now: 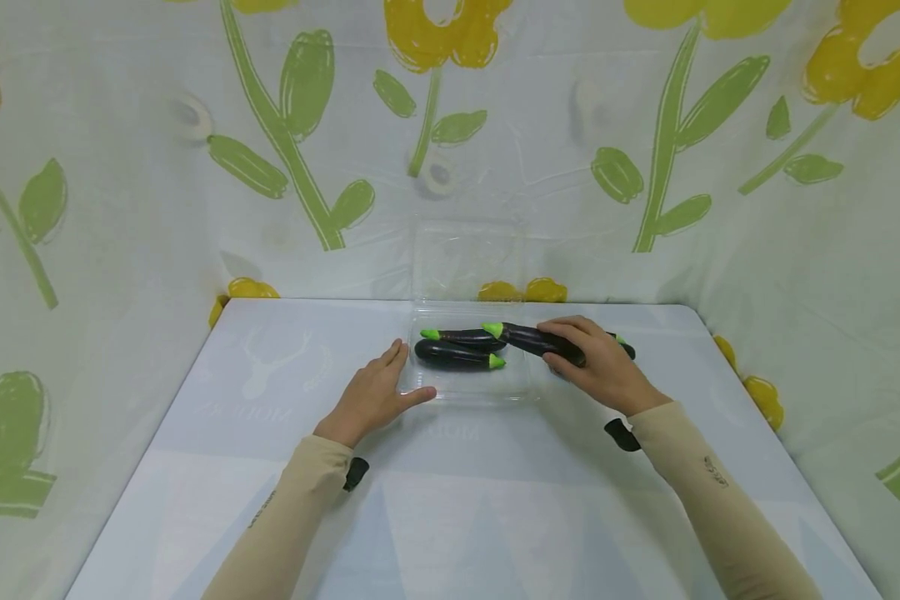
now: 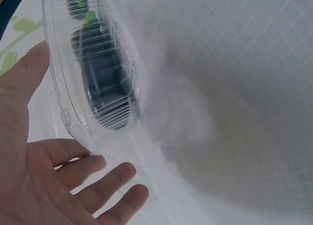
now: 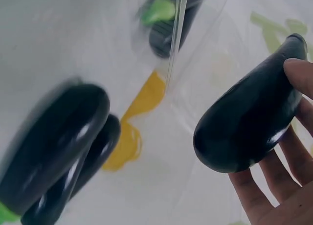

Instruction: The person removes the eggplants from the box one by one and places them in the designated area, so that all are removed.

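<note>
My right hand (image 1: 588, 358) grips a dark purple eggplant (image 1: 531, 337) with a bright green cap, held over the right part of a clear plastic clamshell box (image 1: 487, 392). In the right wrist view, thumb and fingers are around the held eggplant (image 3: 249, 117). Two eggplants lie side by side inside the box, the back one (image 1: 465, 337) with its cap to the left, the front one (image 1: 450, 355) with its cap to the right. At the box's front left corner is my left hand (image 1: 375, 392), its fingers straight and thumb spread along the rim. The left wrist view shows its thumb and fingertips beside the ribbed wall (image 2: 105, 73).
The box's clear lid (image 1: 465, 254) stands raised at the back, against the flowered cloth (image 1: 540, 167). More eggplants (image 3: 58, 142) lie to the right of the box, mostly hidden behind my right hand in the head view. A white patterned table (image 1: 480, 500) lies beneath everything.
</note>
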`<state>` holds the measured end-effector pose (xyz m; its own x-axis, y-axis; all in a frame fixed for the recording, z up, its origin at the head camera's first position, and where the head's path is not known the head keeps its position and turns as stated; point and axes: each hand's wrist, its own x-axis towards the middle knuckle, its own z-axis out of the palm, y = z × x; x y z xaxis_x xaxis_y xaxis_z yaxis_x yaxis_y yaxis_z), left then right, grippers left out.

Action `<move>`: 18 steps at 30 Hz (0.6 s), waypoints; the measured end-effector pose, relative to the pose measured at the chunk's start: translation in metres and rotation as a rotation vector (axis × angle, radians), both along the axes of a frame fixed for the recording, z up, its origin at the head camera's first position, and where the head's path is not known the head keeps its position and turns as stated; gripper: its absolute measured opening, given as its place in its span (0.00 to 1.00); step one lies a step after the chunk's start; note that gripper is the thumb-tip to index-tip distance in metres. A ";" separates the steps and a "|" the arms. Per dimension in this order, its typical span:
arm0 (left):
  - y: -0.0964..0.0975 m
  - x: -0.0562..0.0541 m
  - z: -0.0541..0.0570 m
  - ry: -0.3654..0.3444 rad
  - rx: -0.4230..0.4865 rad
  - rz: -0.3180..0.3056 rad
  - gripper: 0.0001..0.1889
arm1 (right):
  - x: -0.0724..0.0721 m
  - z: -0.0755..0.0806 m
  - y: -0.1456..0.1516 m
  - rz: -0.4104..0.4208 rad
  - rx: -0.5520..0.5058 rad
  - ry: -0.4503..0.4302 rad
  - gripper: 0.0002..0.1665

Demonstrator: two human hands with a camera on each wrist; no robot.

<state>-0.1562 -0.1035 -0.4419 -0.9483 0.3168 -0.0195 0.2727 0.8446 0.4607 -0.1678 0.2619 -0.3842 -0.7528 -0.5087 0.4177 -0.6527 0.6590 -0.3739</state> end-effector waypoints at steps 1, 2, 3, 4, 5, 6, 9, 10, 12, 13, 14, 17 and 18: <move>0.000 0.000 0.000 0.001 0.000 0.000 0.54 | 0.000 0.001 0.004 -0.010 -0.006 0.005 0.29; 0.000 0.000 0.000 0.002 -0.002 0.000 0.54 | 0.000 0.002 0.008 -0.022 -0.011 0.006 0.29; 0.000 0.000 0.000 0.001 -0.004 -0.001 0.54 | 0.001 0.002 0.012 -0.036 -0.013 0.008 0.29; 0.000 0.000 0.000 -0.001 -0.002 -0.001 0.54 | 0.001 0.002 0.016 -0.051 -0.013 0.010 0.30; 0.001 0.000 0.000 -0.003 -0.002 -0.001 0.54 | 0.002 0.002 0.021 -0.066 -0.012 0.009 0.30; 0.001 0.000 0.000 -0.005 -0.002 -0.001 0.54 | 0.003 0.001 0.025 -0.082 -0.011 0.008 0.30; 0.000 -0.001 -0.001 -0.010 -0.007 0.001 0.55 | 0.005 -0.002 0.039 -0.122 0.002 0.003 0.30; 0.000 -0.001 -0.001 -0.011 -0.006 0.003 0.55 | 0.006 -0.003 0.043 -0.133 0.007 0.000 0.30; 0.000 -0.001 -0.001 -0.012 -0.010 0.005 0.55 | 0.007 -0.005 0.051 -0.148 0.017 -0.005 0.30; 0.000 -0.001 -0.001 -0.012 -0.009 0.006 0.55 | 0.008 -0.007 0.054 -0.155 0.024 -0.008 0.29; 0.000 -0.001 -0.001 -0.014 -0.007 0.007 0.55 | 0.009 -0.008 0.057 -0.160 0.028 -0.011 0.29; 0.000 -0.001 -0.001 -0.016 -0.006 0.009 0.55 | 0.012 -0.013 0.066 -0.179 0.047 -0.018 0.29; 0.000 -0.001 -0.001 -0.015 -0.003 0.009 0.55 | 0.013 -0.015 0.069 -0.186 0.052 -0.022 0.29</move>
<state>-0.1567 -0.1033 -0.4434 -0.9508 0.3079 -0.0350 0.2578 0.8485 0.4621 -0.1546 0.3305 -0.3989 -0.8443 -0.3806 0.3774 -0.5103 0.7859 -0.3492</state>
